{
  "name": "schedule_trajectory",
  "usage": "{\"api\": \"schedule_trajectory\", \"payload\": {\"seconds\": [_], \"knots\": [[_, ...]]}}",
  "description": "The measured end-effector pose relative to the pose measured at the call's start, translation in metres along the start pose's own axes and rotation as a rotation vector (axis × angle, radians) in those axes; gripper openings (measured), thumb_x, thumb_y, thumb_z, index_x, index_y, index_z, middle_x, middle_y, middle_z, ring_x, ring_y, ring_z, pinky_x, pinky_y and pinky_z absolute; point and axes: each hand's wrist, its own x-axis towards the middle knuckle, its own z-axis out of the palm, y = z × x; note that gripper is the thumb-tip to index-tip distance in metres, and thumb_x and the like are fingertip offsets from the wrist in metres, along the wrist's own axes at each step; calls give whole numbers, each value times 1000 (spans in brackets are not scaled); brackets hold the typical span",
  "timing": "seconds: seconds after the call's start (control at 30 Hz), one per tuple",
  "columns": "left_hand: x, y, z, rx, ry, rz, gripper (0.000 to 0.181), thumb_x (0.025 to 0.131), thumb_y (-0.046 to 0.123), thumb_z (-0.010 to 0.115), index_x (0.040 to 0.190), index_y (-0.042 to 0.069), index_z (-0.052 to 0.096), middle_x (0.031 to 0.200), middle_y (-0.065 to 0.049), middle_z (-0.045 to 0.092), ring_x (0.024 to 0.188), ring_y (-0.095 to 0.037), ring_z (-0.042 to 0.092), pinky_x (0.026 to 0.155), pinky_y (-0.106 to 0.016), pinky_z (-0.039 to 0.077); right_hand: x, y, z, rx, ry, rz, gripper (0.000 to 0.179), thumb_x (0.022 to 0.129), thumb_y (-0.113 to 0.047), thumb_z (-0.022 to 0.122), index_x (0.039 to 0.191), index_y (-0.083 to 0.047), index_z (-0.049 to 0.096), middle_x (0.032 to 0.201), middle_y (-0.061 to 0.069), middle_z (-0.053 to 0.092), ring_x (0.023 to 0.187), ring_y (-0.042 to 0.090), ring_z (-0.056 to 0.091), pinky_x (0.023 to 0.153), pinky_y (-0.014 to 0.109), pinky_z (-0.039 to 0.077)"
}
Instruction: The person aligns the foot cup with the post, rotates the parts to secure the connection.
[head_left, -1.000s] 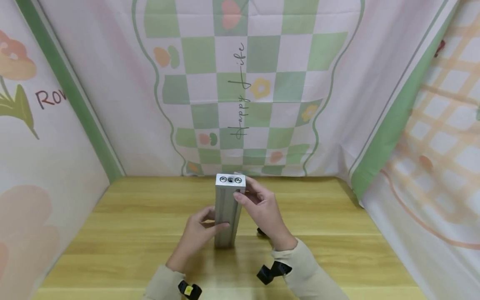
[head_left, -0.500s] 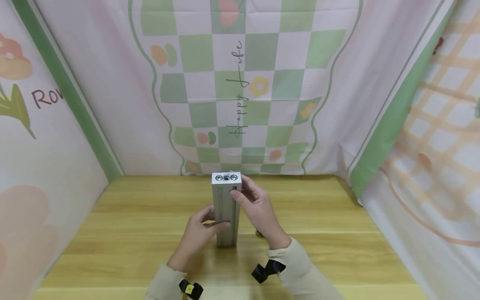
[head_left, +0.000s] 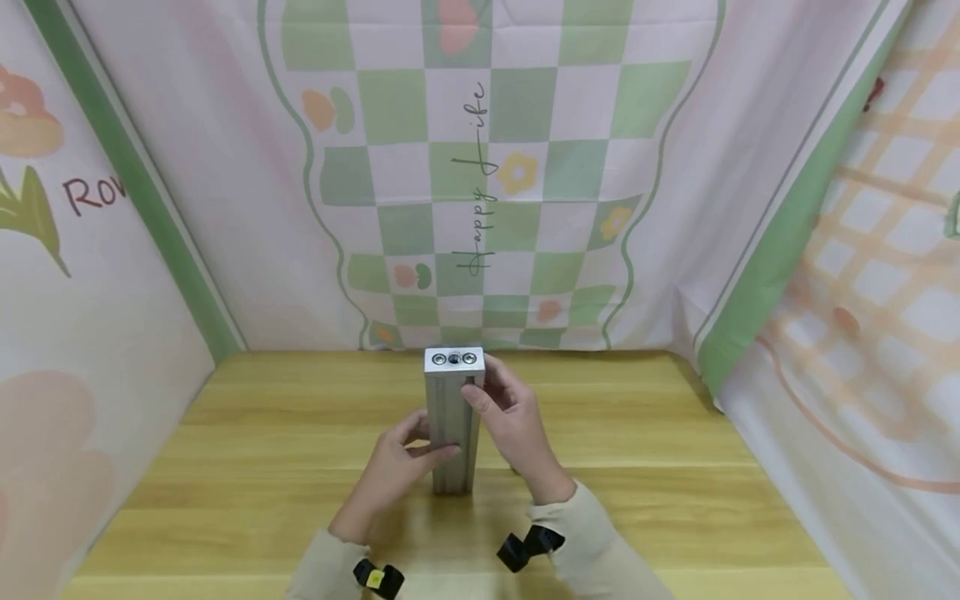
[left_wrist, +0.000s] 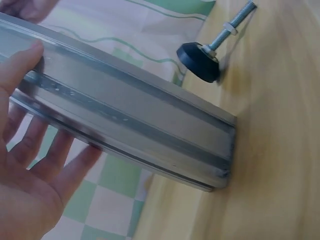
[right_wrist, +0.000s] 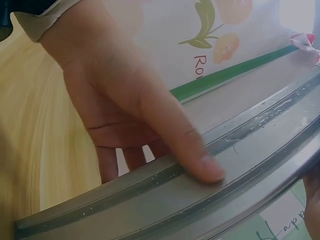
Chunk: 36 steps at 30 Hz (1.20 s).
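Note:
A grey aluminium extrusion profile (head_left: 450,417) stands upright on the table between both hands. Its silvery top end (head_left: 454,360) shows two screws and a middle hole. My left hand (head_left: 393,471) holds the profile's lower half, thumb on the near face and fingers around the left side. Higher up, my right hand (head_left: 517,417) grips the right side close under the top, its thumb pressing the near face. In the left wrist view, the profile's bottom end (left_wrist: 222,155) meets the wood. A black levelling foot (left_wrist: 199,62) with a threaded rod and nut lies close beside it.
The wood-grain table (head_left: 300,500) stretches around the profile. A green-and-white checked cloth (head_left: 525,167) hangs behind its back edge, with printed fabric at both sides. Black wrist cameras sit on the left (head_left: 378,577) and right (head_left: 528,546) sleeves.
The profile's top has shifted slightly left along with my right hand, then stays almost still. My right hand now covers more of the levelling foot in the head view. Left hand barely moves.

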Motion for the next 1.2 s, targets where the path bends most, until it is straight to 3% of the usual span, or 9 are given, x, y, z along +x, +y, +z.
{"api": "schedule_trajectory", "payload": {"seconds": [0.2,0.53,0.8,0.87,1.0,1.2], "knots": [[1,10,-1,-13,-12,32,46,89,22,79,132,23,62,121,-1,67,110,-22,64,91,-35,56,2,-4,-5,-36,-20,28,41,98,-8,65,138,-1,55,121,17,64,103,21,62,83,28,55],[9,8,12,-49,-13,52,44,90,16,77,132,23,63,116,0,68,107,-21,64,87,-34,57,3,-9,-22,-28,-30,84,40,100,-12,65,138,-5,55,121,14,63,103,22,61,82,27,53],[4,37,24,-68,10,52,41,90,9,76,129,14,65,111,-5,68,102,-25,65,85,-33,58,5,-8,-35,-59,-50,89,40,101,-12,62,139,-6,54,119,15,62,101,23,60,81,27,54],[5,39,26,-60,11,47,40,90,10,76,129,14,65,112,-5,67,102,-25,65,84,-33,58,5,-8,-39,-76,-52,97,40,101,-12,61,140,-6,54,119,15,63,100,23,60,79,27,53],[6,39,31,-50,11,42,38,91,12,76,127,14,65,111,-5,67,101,-25,65,84,-33,58,6,-9,-45,-86,-56,124,40,102,-13,60,140,-5,53,119,15,62,99,22,60,77,26,53],[13,18,35,-23,-14,50,42,91,13,76,130,18,62,117,-4,65,104,-24,64,87,-35,58,6,-10,-48,-79,-68,136,42,102,-13,60,142,-6,50,123,16,62,104,23,60,82,27,54]]}}
